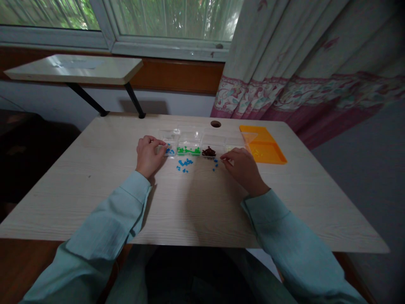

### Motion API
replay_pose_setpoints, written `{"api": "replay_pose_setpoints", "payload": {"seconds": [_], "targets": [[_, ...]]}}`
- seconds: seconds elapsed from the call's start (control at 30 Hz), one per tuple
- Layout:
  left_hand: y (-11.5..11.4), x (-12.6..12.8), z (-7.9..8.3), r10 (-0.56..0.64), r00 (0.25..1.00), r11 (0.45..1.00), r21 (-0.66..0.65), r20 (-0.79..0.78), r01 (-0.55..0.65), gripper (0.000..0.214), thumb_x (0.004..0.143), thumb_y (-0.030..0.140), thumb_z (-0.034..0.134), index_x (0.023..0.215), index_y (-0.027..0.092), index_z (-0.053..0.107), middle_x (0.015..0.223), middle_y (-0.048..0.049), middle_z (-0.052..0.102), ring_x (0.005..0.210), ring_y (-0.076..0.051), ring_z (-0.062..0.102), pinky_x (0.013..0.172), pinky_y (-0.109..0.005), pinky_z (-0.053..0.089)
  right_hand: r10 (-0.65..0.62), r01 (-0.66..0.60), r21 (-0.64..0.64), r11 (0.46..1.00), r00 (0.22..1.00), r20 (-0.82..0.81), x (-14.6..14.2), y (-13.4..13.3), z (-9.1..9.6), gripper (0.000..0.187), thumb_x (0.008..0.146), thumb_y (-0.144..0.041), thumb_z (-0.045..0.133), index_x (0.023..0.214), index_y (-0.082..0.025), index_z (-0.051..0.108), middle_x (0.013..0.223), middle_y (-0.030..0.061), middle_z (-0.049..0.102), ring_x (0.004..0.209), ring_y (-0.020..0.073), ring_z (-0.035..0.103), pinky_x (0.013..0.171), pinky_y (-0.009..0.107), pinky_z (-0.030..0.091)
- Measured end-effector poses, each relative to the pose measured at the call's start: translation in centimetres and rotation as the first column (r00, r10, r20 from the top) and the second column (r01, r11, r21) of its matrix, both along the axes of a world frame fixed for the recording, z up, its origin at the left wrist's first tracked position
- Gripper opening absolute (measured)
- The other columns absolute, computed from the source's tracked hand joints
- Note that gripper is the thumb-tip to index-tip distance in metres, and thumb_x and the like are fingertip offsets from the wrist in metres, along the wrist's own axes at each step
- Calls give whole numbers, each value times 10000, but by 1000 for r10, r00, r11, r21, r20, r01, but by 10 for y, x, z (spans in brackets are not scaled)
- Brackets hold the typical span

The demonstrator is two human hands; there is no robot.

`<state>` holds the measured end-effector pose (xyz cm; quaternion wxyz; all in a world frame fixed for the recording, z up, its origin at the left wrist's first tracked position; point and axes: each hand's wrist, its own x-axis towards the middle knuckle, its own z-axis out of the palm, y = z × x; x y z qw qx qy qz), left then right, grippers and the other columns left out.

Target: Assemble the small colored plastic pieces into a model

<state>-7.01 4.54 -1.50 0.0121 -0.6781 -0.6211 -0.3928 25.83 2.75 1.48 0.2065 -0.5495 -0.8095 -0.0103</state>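
On the wooden table, left of the orange tray, stands a clear sorting box. The left hand is curled at its blue compartment and the right hand pinches low; whether either holds a bead, I cannot tell. Several blue beads lie loose on the near side of the box, not yet sorted.

Pale matt wood-grain tabletop; glossy clear plastic compartment box; smooth orange plastic tray; soft teal cloth sleeves.
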Motion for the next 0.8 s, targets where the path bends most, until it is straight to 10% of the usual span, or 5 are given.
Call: {"api": "replay_pose_setpoints", "payload": {"seconds": [0.8], "targets": [[3, -3, -3, -6, 1000, 1000, -7, -19, 6, 233, 845, 426, 612, 907, 227, 715, 963, -70, 548, 978, -252, 483, 890, -431, 385, 8, -5, -29, 1000, 995, 98, -6, -1, -8, 177, 885, -276, 587, 896, -213, 752, 853, 76, 677, 870, 218, 536, 731, 350, 345]]}}
